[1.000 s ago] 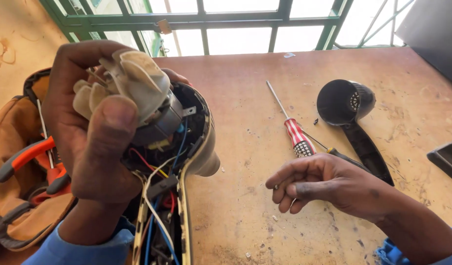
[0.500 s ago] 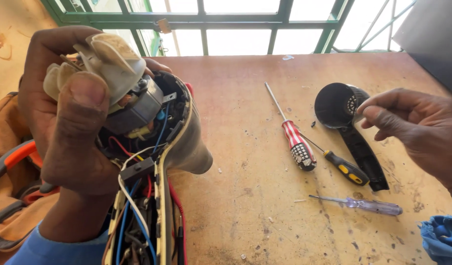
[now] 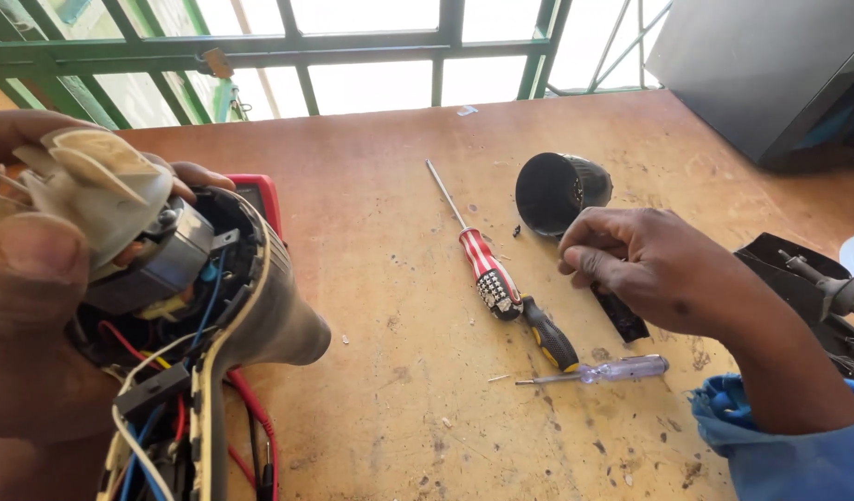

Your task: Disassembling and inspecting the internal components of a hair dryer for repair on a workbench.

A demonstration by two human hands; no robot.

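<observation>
bare wood (image 3: 371, 278) separates right hand (image 3: 645, 264) from screwdrivers (image 3: 487, 274).

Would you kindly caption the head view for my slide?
Left hand holds an opened hair dryer; right hand hovers beside screwdrivers on a wooden table.

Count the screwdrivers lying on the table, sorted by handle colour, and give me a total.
Red and white striped handle: 1
Black and yellow handle: 1
Clear purple handle: 1
Total: 3 screwdrivers
</observation>
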